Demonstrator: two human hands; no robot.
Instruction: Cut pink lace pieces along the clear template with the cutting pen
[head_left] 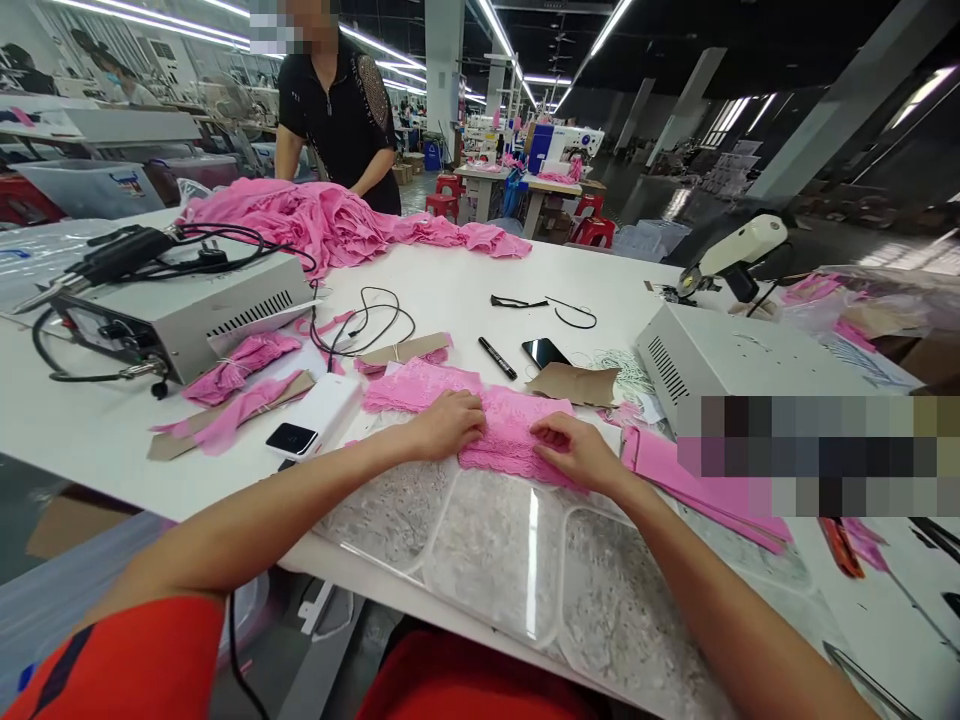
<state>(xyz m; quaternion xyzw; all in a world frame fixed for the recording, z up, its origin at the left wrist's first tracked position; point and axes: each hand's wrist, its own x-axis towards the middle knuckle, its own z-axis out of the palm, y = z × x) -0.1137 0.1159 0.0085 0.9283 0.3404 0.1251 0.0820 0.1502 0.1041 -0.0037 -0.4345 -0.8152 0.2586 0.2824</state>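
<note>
Pink lace fabric (pixel 514 432) lies gathered in a strip in front of me, its scalloped edge toward me. On its left part rests my left hand (pixel 454 425), fingers curled together and pressed onto the lace. My right hand (pixel 576 452) pinches the lace at its right side between thumb and bent fingers. Beneath is a clear panel (pixel 491 560) with rounded sections over the table. Just right of my right hand lies a folded stack of smooth pink fabric (pixel 705 485). A piece of brown card (pixel 574 384) sits beyond the lace.
Left are a grey box machine (pixel 217 300), a white power bank (pixel 322 415) and tied pink bundles (pixel 240 365). A marker (pixel 496 357) and phone (pixel 545 353) lie ahead. A second grey box (pixel 735 350) stands right. Across the table, a person (pixel 334 120) stands behind heaped pink fabric (pixel 307 220).
</note>
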